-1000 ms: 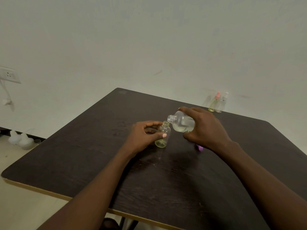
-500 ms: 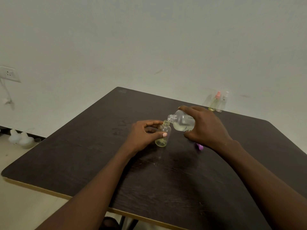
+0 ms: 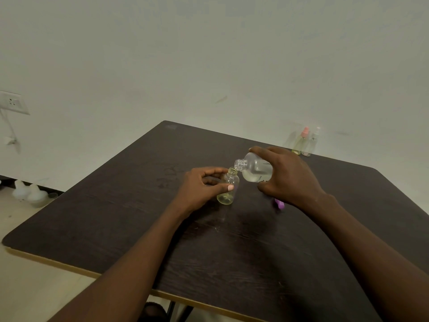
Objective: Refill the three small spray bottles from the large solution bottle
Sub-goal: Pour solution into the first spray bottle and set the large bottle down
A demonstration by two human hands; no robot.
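A small clear bottle (image 3: 228, 188) with no cap stands on the dark table (image 3: 116, 217), a little yellowish liquid at its bottom. My left hand (image 3: 199, 189) holds it between thumb and fingers. My right hand (image 3: 287, 175) grips the large clear solution bottle (image 3: 254, 170), tipped on its side with its open neck just above the small bottle's mouth. Two more small spray bottles stand at the table's far right edge, one with a pink top (image 3: 300, 141) and one with a clear top (image 3: 311, 143).
A purple cap (image 3: 279, 203) lies on the table under my right wrist. A wall socket (image 3: 12, 102) with a hanging cable is at far left. White plastic containers (image 3: 29, 194) sit on the floor left of the table.
Both hands hold nearly the same pose. The large bottle's neck has stayed over the small bottle's mouth, with hardly any shift.
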